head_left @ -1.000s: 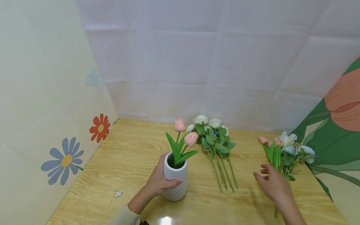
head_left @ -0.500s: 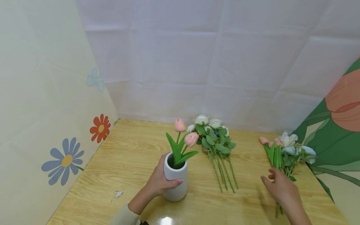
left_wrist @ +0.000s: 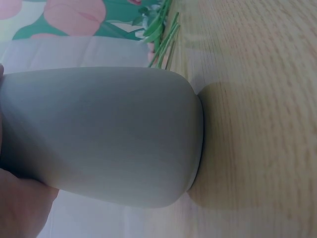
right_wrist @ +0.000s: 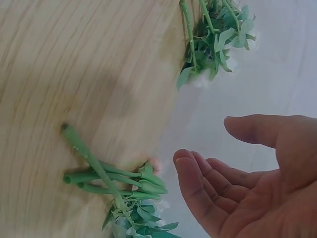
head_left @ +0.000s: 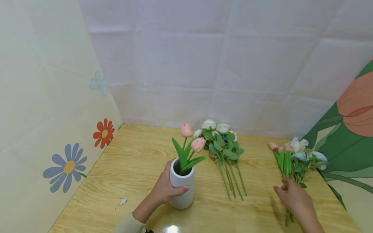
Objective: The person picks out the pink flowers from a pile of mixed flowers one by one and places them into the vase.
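My left hand [head_left: 167, 187] grips a white vase [head_left: 183, 194] round its side, and the vase stands upright on the table. Two pink tulips [head_left: 192, 142] with green leaves rise from its mouth. In the left wrist view the vase [left_wrist: 109, 134] fills the middle, its base on the wood. Over at the right, my right hand [head_left: 297, 199] hovers above the stems of a pile with pink tulips [head_left: 287, 161] and pale flowers [head_left: 303, 150]. In the right wrist view this hand [right_wrist: 237, 183] has relaxed fingers and holds nothing; the green stems [right_wrist: 94, 163] lie apart from it.
A bunch of white roses [head_left: 218, 139] with long green stems lies between the vase and the right pile. A pale cloth wall [head_left: 186, 81] stands behind the wooden table [head_left: 137, 149], with printed panels at both sides. A small white mark [head_left: 123, 201] shows at left.
My right hand has moved slightly right and toward me over the stems of the right pile. The left hand and the vase have stayed in place.
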{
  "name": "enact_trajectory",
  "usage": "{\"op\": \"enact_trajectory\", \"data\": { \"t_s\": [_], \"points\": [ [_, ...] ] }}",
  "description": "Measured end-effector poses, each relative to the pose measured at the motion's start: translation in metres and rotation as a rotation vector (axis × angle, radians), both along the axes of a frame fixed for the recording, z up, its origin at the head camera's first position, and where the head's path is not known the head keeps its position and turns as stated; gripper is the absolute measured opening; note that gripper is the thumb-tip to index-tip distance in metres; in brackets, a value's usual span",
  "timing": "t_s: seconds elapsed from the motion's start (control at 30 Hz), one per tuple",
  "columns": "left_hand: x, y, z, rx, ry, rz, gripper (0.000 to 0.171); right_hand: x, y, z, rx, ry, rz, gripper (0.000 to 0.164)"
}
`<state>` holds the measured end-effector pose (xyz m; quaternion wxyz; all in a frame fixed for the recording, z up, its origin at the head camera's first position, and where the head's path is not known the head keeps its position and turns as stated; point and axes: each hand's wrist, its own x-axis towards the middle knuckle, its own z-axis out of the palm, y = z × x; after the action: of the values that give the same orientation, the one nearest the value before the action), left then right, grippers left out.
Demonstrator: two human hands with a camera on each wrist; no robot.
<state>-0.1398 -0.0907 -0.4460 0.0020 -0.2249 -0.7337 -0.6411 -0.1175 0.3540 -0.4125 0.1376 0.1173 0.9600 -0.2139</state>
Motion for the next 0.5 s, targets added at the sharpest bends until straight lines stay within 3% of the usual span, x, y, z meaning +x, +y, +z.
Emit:
{"op": "enact_trajectory", "data": {
  "t_s": [0.5],
  "points": [
    [0.000,0.000,0.000,0.000,0.005,-0.008,0.091,0.000,0.007,-0.011,0.016,-0.020,-0.002,0.068]
  ]
}}
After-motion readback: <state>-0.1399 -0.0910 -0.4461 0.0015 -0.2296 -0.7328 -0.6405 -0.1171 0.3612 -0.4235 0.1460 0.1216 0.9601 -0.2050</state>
